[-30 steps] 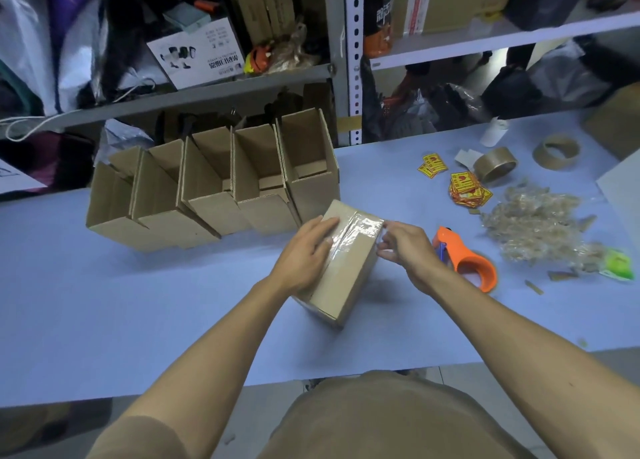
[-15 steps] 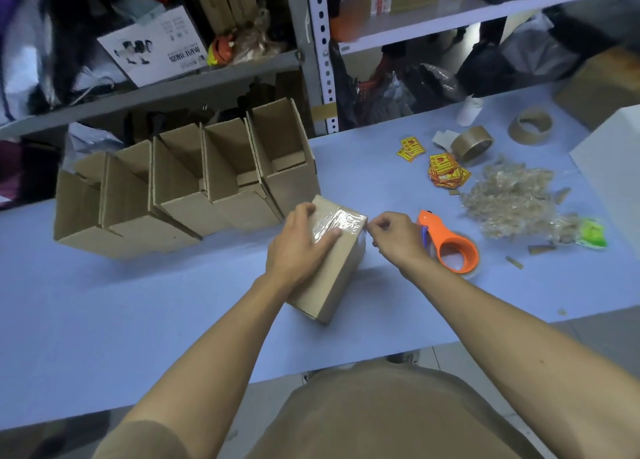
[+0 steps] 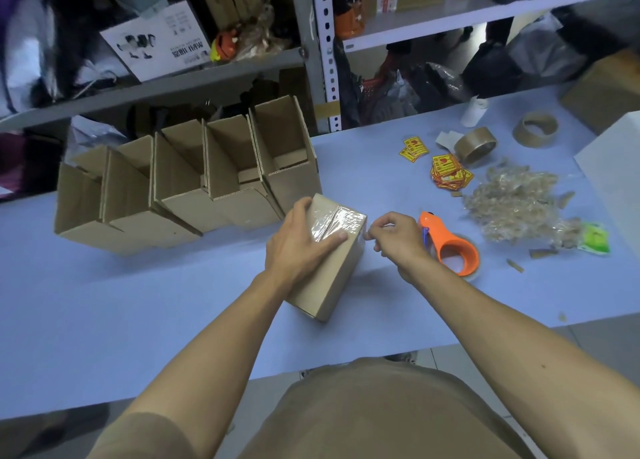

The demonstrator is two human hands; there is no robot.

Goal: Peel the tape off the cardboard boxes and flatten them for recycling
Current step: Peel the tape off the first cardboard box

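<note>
On blue table (image 3: 173,320): left hand (image 3: 298,247) lies flat, pressing taped box (image 3: 329,278); right hand (image 3: 394,240) pinches tape (image 3: 332,221) edge.

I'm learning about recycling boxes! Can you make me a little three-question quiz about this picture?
1. True or false: the sealed box has shiny clear tape on its top.
2. Which hand presses down on that box? A) left hand B) right hand
3. Fill in: the tape dispenser beside the right hand is coloured ____.

Key: 1 true; 2 A; 3 orange.
</note>
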